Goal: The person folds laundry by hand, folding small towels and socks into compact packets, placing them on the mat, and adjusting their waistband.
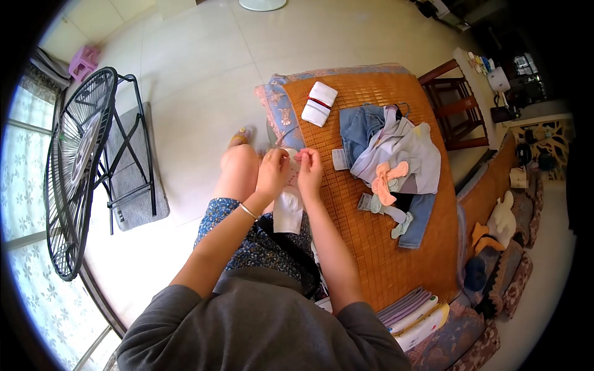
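A white cloth piece [288,211] with faint pink marks near its upper part lies over my lap, between my two hands. My left hand [273,172], below a bracelet, pinches its upper left edge with closed fingers. Opposite, my right hand [310,174] is closed at the upper right edge, fingertips pinched together. The cloth's exact kind is unclear. To the right, on the woven mat [346,253], lies a pile with a grey garment [396,148], blue jeans [419,219], a peach sock-like item [385,183] and pale green small items [402,224].
A folded white bundle with a red band [320,103] lies near the mat's far edge. Folded cloths [411,315] are stacked at the near right. A black round folding chair [80,173] stands left on the floor. A wooden chair [455,105] is beyond the mat.
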Demonstrator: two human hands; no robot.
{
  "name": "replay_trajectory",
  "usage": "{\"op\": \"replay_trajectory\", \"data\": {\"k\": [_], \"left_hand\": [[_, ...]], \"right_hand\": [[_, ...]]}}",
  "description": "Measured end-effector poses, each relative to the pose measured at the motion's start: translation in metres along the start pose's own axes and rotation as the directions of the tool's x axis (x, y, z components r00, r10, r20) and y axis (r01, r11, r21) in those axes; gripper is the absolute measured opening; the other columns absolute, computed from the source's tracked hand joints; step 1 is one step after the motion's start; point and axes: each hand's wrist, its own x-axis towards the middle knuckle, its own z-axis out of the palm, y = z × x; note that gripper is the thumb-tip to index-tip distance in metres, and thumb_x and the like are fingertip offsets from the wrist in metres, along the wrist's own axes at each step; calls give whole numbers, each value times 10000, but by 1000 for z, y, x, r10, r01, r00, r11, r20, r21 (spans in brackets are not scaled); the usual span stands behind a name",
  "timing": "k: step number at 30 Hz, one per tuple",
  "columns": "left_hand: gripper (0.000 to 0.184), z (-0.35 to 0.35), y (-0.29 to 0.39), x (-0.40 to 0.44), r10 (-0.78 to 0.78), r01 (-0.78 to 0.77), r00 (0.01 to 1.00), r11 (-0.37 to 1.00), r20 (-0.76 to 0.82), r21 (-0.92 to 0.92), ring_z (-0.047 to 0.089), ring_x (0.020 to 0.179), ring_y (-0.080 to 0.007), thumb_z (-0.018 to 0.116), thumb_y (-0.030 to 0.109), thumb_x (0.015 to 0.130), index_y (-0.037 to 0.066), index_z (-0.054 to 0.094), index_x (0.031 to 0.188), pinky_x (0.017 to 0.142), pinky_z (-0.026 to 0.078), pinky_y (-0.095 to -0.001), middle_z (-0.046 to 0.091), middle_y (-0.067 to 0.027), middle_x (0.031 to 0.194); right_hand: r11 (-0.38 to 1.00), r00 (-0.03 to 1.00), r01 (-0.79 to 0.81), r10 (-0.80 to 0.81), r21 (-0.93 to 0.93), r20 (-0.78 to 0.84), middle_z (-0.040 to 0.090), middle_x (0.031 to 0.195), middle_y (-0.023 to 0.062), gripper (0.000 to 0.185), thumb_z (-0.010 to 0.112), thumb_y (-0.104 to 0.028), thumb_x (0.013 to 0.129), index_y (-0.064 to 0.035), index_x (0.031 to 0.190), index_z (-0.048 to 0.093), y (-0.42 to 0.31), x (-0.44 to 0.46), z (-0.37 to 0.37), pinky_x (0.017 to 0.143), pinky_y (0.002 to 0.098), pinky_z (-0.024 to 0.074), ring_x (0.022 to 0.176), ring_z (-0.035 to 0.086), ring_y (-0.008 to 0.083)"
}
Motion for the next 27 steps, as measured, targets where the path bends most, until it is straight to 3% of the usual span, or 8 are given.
{"op": "replay_trajectory", "data": {"k": [1,2,4,6,10,15,23,27], "left_hand": [[106,9,-5,-3,105,-105,994,994,-11,40,543,753,-303,603,69,799,21,562,884,684,455,-372,566,-144,843],[106,14,-12,-6,108,-108,994,993,-13,38,543,753,-303,603,69,799,21,562,884,684,455,-372,566,-144,843],[135,17,-17,-11,217,-213,976,961,-1,175,516,843,-340,605,79,780,21,568,897,761,435,-414,553,-152,917],[155,16,-16,-15,190,-192,981,967,27,168,508,878,-348,598,80,779,26,573,923,787,428,-418,554,-151,942],[279,13,-14,-23,152,-157,987,970,43,185,481,1021,-350,562,96,796,46,584,1069,889,397,-418,543,-135,1084],[420,6,-25,-29,147,-201,972,922,183,330,356,1264,-293,473,175,869,94,491,1280,1038,265,-430,454,-105,1311],[546,5,-28,-30,-26,-88,947,938,321,336,186,1381,-278,390,260,916,80,278,1419,1117,119,-452,248,-102,1483],[617,10,-36,-28,9,-121,952,929,306,349,171,1384,-291,393,266,910,4,182,1427,1122,99,-448,213,-159,1483]], "right_hand": [[997,1000,8,-7,79,-4,604,851,92,110,435,-48,927,3,943,532,2,-2,6,708,284,476,772,592,174],[996,999,45,-44,-71,13,606,908,113,127,419,-19,912,3,964,533,2,-4,6,764,314,478,844,598,208],[997,999,36,-35,-71,19,611,925,119,138,411,-13,909,2,975,531,14,-10,11,786,324,474,871,598,227],[984,996,37,-23,-174,85,608,1040,160,218,390,-18,903,-10,1079,518,10,-20,10,843,359,459,953,589,309],[960,971,89,-24,-265,237,540,1207,170,291,390,-33,916,8,1191,475,6,-21,5,947,364,408,1113,526,314],[825,887,343,-127,-449,445,349,1400,198,484,394,-247,951,-27,1376,325,29,-20,-12,1085,408,218,1330,266,364],[867,915,238,-49,-438,400,233,1453,234,598,334,-363,967,24,1408,218,65,-16,-10,1099,407,178,1352,207,375],[968,933,-19,107,-250,344,235,1456,221,592,318,-369,973,18,1410,219,67,-14,-18,1086,389,213,1347,227,348]]}}
